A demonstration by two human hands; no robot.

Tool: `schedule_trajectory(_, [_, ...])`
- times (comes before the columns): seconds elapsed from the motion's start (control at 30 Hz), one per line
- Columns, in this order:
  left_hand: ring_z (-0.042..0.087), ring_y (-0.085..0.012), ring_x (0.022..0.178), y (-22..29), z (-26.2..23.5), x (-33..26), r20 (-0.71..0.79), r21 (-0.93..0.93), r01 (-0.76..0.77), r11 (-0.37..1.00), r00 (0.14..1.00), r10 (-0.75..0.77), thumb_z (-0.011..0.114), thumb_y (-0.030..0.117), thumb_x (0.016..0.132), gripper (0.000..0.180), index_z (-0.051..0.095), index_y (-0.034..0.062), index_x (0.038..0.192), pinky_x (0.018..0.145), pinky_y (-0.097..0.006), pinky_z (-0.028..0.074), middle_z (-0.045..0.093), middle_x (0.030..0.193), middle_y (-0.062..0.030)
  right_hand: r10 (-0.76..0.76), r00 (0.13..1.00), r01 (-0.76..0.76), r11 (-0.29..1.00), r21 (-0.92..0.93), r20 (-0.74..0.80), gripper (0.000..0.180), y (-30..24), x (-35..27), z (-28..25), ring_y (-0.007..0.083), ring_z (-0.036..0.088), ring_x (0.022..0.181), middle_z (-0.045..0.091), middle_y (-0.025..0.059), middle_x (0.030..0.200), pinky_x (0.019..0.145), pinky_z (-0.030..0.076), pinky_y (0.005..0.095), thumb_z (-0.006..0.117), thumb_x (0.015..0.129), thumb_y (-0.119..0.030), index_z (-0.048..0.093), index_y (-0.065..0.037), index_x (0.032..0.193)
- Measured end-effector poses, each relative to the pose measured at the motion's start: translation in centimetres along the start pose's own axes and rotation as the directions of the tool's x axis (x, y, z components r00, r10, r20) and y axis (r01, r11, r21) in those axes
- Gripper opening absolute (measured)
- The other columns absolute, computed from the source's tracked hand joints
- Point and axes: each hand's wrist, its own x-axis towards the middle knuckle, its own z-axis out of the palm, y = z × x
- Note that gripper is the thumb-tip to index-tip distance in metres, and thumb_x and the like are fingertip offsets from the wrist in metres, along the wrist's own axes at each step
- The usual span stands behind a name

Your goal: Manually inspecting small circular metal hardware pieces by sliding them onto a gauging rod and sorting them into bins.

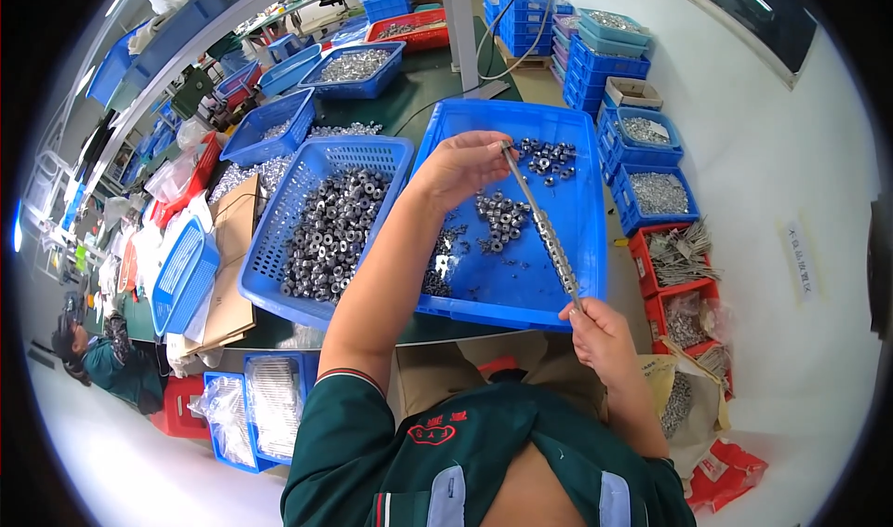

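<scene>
A thin metal rod [523, 183] slants over a large blue tray [579, 201], with several small shiny metal pieces [553, 246] strung along its lower half. My left hand [462, 168] pinches the rod's far upper end between thumb and fingers. Closed round its near lower end is my right hand [600, 337], close to the tray's front right corner. Below the rod, small dark metal nut-like parts [502, 218] lie in loose heaps in the tray. My left forearm hides some of the tray's left side.
Left of the tray stands a blue perforated basket [398, 160] heaped with metal rings. Cardboard [237, 257] leans beside it. Stacked blue bins [642, 213] and red bins [653, 276] with metal parts line the right wall. A co-worker [112, 364] is at the far left.
</scene>
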Motion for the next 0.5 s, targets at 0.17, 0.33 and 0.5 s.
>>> schedule_trajectory(0.17, [0.059, -0.0181, 0.085, -0.1, 1.5, -0.7, 0.101, 0.192, 0.140, 0.971, 0.982, -0.161, 0.069, 0.015, 0.080, 0.025, 0.061, 0.0006, 0.099, 0.080, -0.030, 0.048, 0.063, 0.097, -0.0115, -0.038, 0.998, 0.035, 0.997, -0.067, -0.054, 0.015, 0.3, -0.3, 0.4, 0.0003, 0.032, 0.049, 0.037, -0.0066, 0.061, 0.043, 0.025, 0.0155, 0.048, 0.094, -0.015, 0.056, -0.002, 0.095])
schedule_trajectory(0.33, [0.061, -0.0164, 0.085, -1.6, 3.2, -0.8, 0.229, 0.252, 0.208, 0.945, 0.936, -0.267, 0.072, 0.014, 0.077, 0.021, 0.063, 0.0027, 0.092, 0.074, -0.027, 0.049, 0.064, 0.092, -0.0082, -0.044, 0.997, 0.038, 0.996, -0.086, -0.066, 0.015, 0.3, -0.2, 0.4, 0.0003, 0.031, 0.049, 0.036, -0.0065, 0.061, 0.043, 0.025, 0.0159, 0.048, 0.094, -0.015, 0.056, -0.002, 0.096])
schedule_trajectory(0.5, [0.060, -0.0139, 0.082, -1.8, 3.3, -0.6, 0.251, 0.267, 0.230, 0.936, 0.921, -0.298, 0.067, 0.017, 0.082, 0.023, 0.062, 0.0033, 0.099, 0.073, -0.027, 0.049, 0.064, 0.093, -0.0062, -0.022, 0.998, 0.022, 1.000, -0.010, -0.061, 0.015, 0.2, -0.1, 0.3, 0.0004, 0.029, 0.047, 0.034, -0.0068, 0.060, 0.041, 0.023, 0.0165, 0.047, 0.094, -0.014, 0.055, -0.001, 0.096])
